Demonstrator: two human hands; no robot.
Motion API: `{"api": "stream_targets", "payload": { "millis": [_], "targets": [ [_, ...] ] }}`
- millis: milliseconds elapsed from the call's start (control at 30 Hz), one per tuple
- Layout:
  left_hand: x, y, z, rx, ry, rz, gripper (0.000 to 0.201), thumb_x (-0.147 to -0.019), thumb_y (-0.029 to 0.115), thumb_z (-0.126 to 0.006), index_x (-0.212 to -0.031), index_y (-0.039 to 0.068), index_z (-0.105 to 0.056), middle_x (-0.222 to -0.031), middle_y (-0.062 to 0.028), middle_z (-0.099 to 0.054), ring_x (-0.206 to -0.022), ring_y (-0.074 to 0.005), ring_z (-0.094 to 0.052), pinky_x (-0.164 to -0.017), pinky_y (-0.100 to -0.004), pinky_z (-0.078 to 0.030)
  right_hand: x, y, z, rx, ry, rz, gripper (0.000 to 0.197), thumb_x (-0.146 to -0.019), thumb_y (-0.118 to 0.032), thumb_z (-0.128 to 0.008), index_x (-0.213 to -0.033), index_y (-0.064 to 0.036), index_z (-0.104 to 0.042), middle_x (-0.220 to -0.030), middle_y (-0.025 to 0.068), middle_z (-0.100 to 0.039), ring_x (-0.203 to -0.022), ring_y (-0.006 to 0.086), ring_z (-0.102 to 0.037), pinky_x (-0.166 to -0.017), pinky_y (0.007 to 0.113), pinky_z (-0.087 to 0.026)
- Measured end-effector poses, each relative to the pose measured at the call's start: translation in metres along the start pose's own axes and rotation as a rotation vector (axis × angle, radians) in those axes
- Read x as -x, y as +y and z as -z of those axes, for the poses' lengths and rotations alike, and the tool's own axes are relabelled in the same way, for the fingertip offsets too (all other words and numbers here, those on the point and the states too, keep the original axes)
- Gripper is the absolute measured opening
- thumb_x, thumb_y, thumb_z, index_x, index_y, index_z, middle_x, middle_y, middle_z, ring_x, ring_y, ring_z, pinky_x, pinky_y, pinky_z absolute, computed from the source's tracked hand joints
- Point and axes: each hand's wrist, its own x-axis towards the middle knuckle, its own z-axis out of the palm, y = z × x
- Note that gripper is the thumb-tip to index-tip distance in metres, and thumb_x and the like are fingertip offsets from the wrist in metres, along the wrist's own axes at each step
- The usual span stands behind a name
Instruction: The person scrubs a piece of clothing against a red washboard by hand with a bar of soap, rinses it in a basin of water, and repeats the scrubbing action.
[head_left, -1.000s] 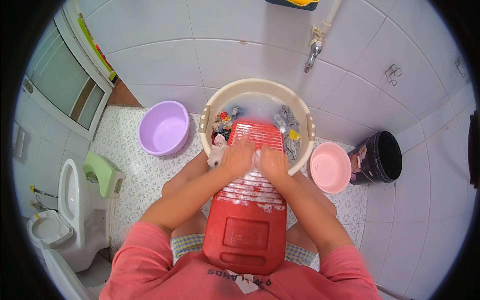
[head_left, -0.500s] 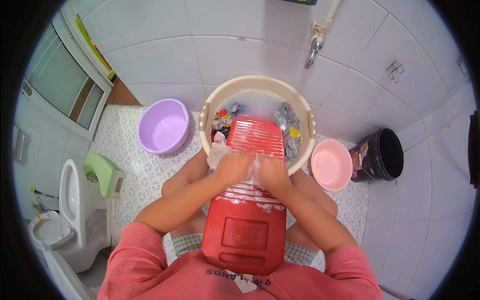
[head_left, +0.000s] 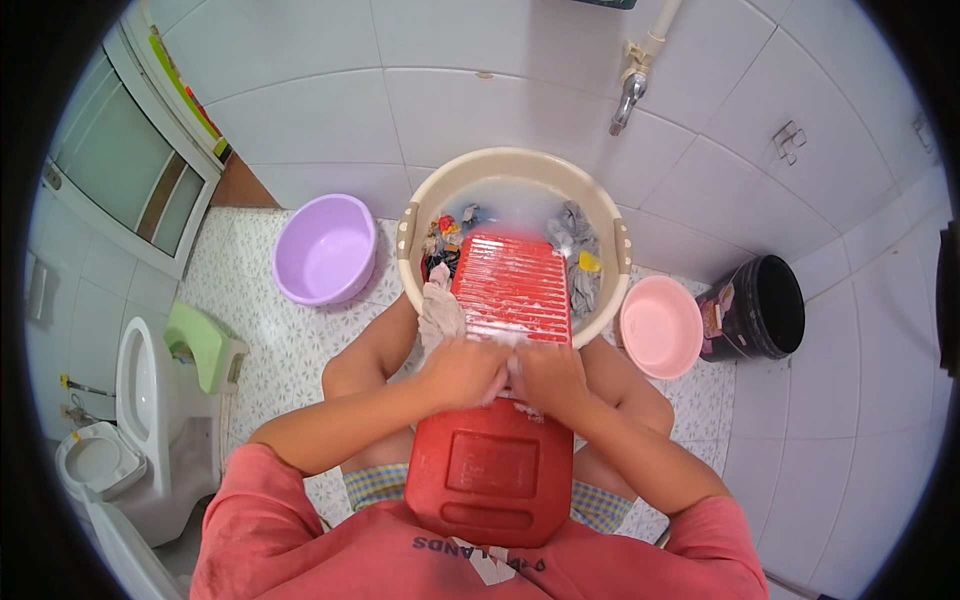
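A red washboard point(head_left: 490, 465) slopes from my lap into a large beige tub point(head_left: 440, 180), its ribbed upper half streaked with white suds. Across the lower ribs, my left hand point(head_left: 466, 374) and my right hand point(head_left: 549, 380) are side by side, both closed on a pale, soapy cloth point(head_left: 440, 312). Part of that cloth hangs over the washboard's left edge; the rest is bunched under my fingers. Cloudy water fills the tub, with dark and coloured clothes point(head_left: 444, 245) on the left and grey clothes point(head_left: 584, 285) on the right.
A purple basin point(head_left: 325, 250) stands left of the tub. To the right are a pink basin point(head_left: 661, 327) and a black bucket point(head_left: 780, 308). A tap point(head_left: 628, 105) juts from the tiled wall above. Farther left are a green stool point(head_left: 205, 345) and a white toilet point(head_left: 143, 385).
Both hands have slid down the washboard toward my body, drawing the cloth along. More of the ribbed surface shows above them.
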Motion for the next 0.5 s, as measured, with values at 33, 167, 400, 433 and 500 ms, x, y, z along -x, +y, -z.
{"api": "stream_targets", "payload": {
  "millis": [33, 167, 400, 433, 500],
  "targets": [
    [-0.013, -0.012, -0.009, -0.016, 0.043, 0.103, 0.015, -0.079, 0.019, -0.053, -0.085, 0.006, -0.057, -0.071, -0.0172, -0.062, -0.067, -0.036, -0.062, -0.06, -0.0483, -0.049, -0.015, 0.006, -0.013, 0.026, 0.045, -0.026, 0.018, -0.076, -0.02, -0.056, -0.074, -0.0052, -0.064, -0.066, 0.018, -0.063, -0.058, 0.0319, -0.063, -0.056, 0.043, -0.05],
    [-0.075, -0.044, -0.029, -0.098, 0.274, 0.192, 0.02, -0.084, 0.02, -0.049, -0.094, 0.004, -0.055, -0.084, -0.02, -0.062, -0.071, -0.0377, -0.062, -0.063, -0.0492, -0.049, -0.072, 0.037, -0.031, 0.061, 0.128, -0.278, 0.022, -0.083, -0.024, -0.052, -0.082, -0.0049, -0.061, -0.069, 0.0197, -0.063, -0.066, 0.0376, -0.063, -0.062, 0.048, -0.049],
    [-0.016, -0.025, -0.009, 0.058, 0.098, 0.008, 0.017, -0.085, 0.022, -0.05, -0.089, 0.006, -0.057, -0.088, -0.0164, -0.061, -0.074, -0.0368, -0.062, -0.065, -0.0483, -0.049, -0.009, -0.002, 0.002, 0.016, 0.009, -0.048, 0.019, -0.079, -0.023, -0.055, -0.078, -0.0054, -0.062, -0.067, 0.0164, -0.063, -0.061, 0.0339, -0.063, -0.056, 0.046, -0.05],
    [-0.001, -0.013, -0.007, 0.053, 0.033, -0.057, 0.017, -0.085, 0.022, -0.052, -0.088, 0.006, -0.056, -0.086, -0.0154, -0.061, -0.071, -0.0365, -0.062, -0.064, -0.0479, -0.049, 0.009, -0.007, 0.007, 0.007, 0.047, 0.022, 0.016, -0.077, -0.022, -0.056, -0.075, -0.0061, -0.061, -0.063, 0.0163, -0.062, -0.057, 0.0323, -0.063, -0.053, 0.043, -0.05],
    [0.017, 0.012, 0.003, 0.027, 0.014, -0.038, 0.016, -0.084, 0.021, -0.052, -0.087, 0.006, -0.056, -0.085, -0.0149, -0.06, -0.069, -0.0358, -0.062, -0.062, -0.0469, -0.05, 0.022, -0.011, 0.008, -0.001, 0.074, 0.015, 0.016, -0.076, -0.021, -0.056, -0.074, -0.0065, -0.061, -0.062, 0.0158, -0.062, -0.057, 0.0321, -0.063, -0.053, 0.043, -0.05]
  ]
}}
